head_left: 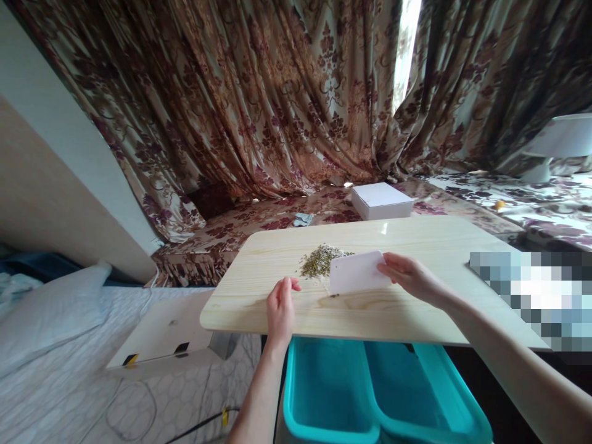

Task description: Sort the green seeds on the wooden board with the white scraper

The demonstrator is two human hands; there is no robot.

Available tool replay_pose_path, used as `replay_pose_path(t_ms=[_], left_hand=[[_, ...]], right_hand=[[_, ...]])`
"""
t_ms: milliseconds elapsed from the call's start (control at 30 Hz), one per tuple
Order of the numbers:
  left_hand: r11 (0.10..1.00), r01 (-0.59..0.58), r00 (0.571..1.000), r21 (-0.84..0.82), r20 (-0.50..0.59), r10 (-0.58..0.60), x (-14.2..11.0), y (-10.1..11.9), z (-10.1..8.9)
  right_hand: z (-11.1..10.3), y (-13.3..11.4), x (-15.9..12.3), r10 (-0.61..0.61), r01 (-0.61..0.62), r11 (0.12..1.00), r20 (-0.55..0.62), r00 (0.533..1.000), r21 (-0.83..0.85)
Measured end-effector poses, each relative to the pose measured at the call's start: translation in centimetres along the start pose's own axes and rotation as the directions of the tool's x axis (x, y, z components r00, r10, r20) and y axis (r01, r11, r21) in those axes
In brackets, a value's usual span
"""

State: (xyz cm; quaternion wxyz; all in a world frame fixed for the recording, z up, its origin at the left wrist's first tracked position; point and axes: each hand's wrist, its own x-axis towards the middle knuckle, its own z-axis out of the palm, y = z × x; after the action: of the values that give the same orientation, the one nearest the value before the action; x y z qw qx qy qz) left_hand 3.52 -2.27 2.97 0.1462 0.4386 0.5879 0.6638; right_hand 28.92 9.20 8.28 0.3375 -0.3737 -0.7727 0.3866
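Note:
A heap of small green and white grains [319,260], like mung beans mixed with rice, lies on the pale wooden tabletop [416,246]. In my right hand [404,271] is a thin white rectangular board [357,273] with a small hole near one corner. It is held by its right end, tilted up on its long edge at the heap's right side. A few grains lie by the board's lower left corner. My left hand [281,305] hovers over the front of the table, left of the board, fingers loosely bent with nothing seen in them.
Below the table's front edge are two turquoise bins [330,388], side by side. A white box [382,200] and a folded cloth [303,219] sit behind the table. A pixelated area covers the right side. Left is a bed with a white panel [160,327].

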Motion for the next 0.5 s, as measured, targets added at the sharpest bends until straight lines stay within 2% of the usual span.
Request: replay_pose_path(t_ms=[167, 500], left_hand=[[1.000, 0.002, 1.000, 0.005, 0.001, -0.002, 0.01, -0.07, 0.02], [1.000, 0.011, 1.000, 0.015, 0.004, -0.011, 0.03, 0.01, 0.01]], right_hand=[[-0.55, 0.25, -0.34, 0.008, -0.007, 1.000, -0.018, 1.000, 0.013], [-0.48, 0.05, -0.41, 0.030, -0.031, 0.999, 0.017, 0.999, 0.044]])
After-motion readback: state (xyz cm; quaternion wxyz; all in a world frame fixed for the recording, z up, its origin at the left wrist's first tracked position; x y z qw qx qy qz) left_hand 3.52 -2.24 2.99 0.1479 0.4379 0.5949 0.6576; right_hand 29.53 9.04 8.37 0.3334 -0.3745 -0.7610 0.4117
